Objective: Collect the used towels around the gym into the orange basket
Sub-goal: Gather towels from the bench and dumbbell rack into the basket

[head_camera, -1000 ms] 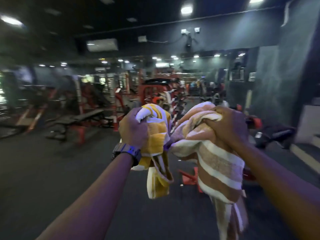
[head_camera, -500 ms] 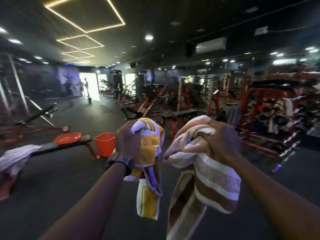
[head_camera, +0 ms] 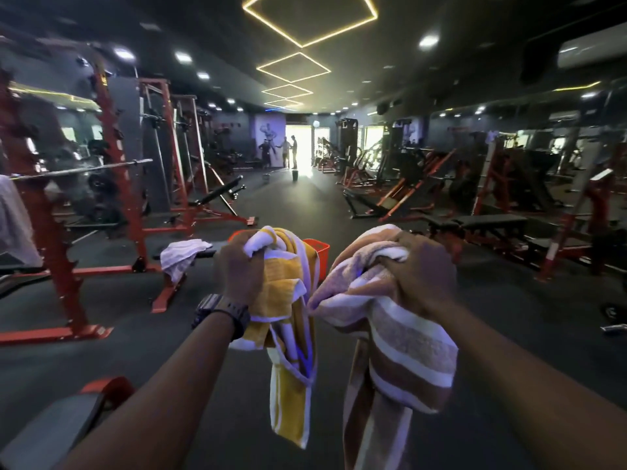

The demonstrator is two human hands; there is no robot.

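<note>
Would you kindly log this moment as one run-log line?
left hand: grips yellow towel | right hand: grips brown towel | orange basket: ahead | white towel: on bench

A dark floor [head_camera: 305, 205] runs to the far doorway. On it, left of centre, stands a black bench [head_camera: 203, 254] on red legs — a white towel [head_camera: 181, 254] draped over its near end — with the orange basket [head_camera: 319, 254] just beyond.

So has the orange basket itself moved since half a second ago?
Cannot tell for certain, but likely not: the orange basket keeps its place beside the bench draped with the white towel; its shift in frame matches the head turning.
</note>
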